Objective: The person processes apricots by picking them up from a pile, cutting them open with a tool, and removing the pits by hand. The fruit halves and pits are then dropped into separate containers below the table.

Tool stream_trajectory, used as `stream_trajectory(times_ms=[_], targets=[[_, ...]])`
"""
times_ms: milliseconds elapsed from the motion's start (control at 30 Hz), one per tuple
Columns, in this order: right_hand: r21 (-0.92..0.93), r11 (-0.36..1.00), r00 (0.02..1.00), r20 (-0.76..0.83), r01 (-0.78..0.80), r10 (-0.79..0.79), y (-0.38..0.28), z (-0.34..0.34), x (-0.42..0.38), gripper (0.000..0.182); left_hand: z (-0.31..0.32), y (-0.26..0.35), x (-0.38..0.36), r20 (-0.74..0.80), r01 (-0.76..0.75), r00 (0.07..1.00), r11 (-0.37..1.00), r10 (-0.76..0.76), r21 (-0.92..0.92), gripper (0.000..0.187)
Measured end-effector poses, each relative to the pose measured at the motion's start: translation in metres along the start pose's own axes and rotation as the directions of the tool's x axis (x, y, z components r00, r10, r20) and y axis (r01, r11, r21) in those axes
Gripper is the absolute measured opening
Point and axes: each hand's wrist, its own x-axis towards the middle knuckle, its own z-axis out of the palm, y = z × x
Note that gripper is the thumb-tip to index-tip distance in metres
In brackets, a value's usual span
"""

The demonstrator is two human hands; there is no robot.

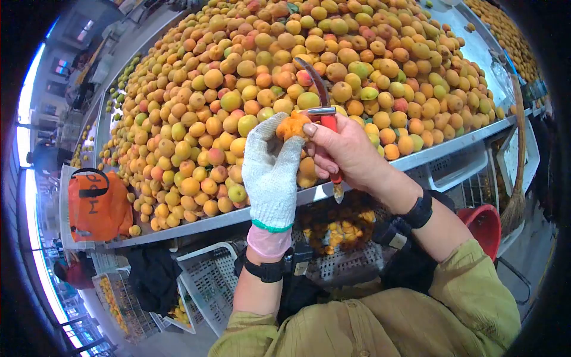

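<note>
My left hand [270,169], in a white knitted glove with a green cuff edge over a pink under-glove, holds an opened apricot [291,127] with its orange flesh showing. My right hand [345,147] is bare and closed around the red handle [329,123] of a curved-blade knife [320,89]. The dark blade points up and away, over the fruit heap. My right thumb touches the apricot's edge. Beneath my hands, a pile of orange apricot pieces [344,233] lies in a container whose shape is partly hidden.
A large heap of whole apricots [226,89] covers the metal table [410,159]. An orange bag [98,205] stands at the table's left end. White plastic crates [209,279] sit below the edge. At right are a red bucket [482,229] and a straw broom [513,211].
</note>
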Motion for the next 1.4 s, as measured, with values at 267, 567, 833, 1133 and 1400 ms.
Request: stream_trajectory(times_ms=[267, 567, 833, 1133, 1400], targets=[[-0.029, 0.993, 0.992, -0.053, 0.111, -0.113, -0.049, -0.036, -0.005, 0.032, -0.006, -0.007, 0.005, -0.01, -0.14, 0.99, 0.987, 0.14, -0.075, 0.047], [-0.481, 0.875, 0.734, -0.573, 0.061, -0.366, -0.154, -0.106, -0.215, 0.031, -0.054, 0.0, 0.01, 0.03, 0.194, 0.976, 0.791, -0.218, -0.58, 0.047], [-0.584, 0.537, 0.344, -0.804, -0.608, -0.484, -0.022, -0.277, -0.484, 0.042, -0.099, -0.009, 0.015, -0.152, 0.121, 0.946, 0.747, -0.286, -0.654, 0.046], [-0.93, 0.065, 0.691, -0.315, -0.363, -0.65, -0.1, -0.165, -0.254, 0.033, -0.132, -0.013, 0.015, -0.226, 0.052, 0.921, 0.676, -0.317, -0.735, 0.038], [-0.971, 0.059, 0.923, -0.239, -0.232, -0.301, -0.065, -0.069, 0.032, 0.036, -0.117, -0.014, 0.021, 0.057, 0.25, 0.901, 0.406, -0.431, -0.879, 0.03]])
